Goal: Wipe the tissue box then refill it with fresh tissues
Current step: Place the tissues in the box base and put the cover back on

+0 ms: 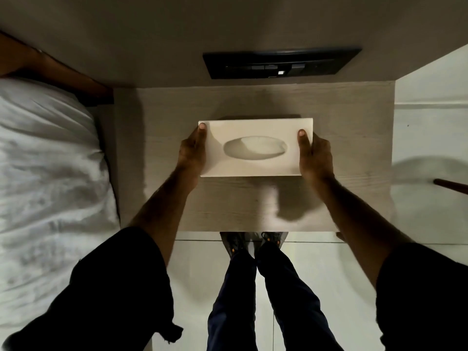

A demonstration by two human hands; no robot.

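1. A dim room seen from above: a pale wood-grain bedside table (253,211) stands against a grey wall, with a white tiled floor (430,148) to its right and in front of it
2. A dark switch panel (281,64) is set in the wall just behind the table
3. A bed with rumpled white bedding (48,173) lies along the table's left side
4. A white tissue box (255,147) is over the middle of the table, its oval opening facing up; whether it rests on the surface or is held just above it cannot be told
5. The left hand (191,150) clasps the box's left end, thumb on the top face
6. The right hand (315,154) clasps the right end the same way
7. Dark trousers and shoes (253,243) show below the table's front edge
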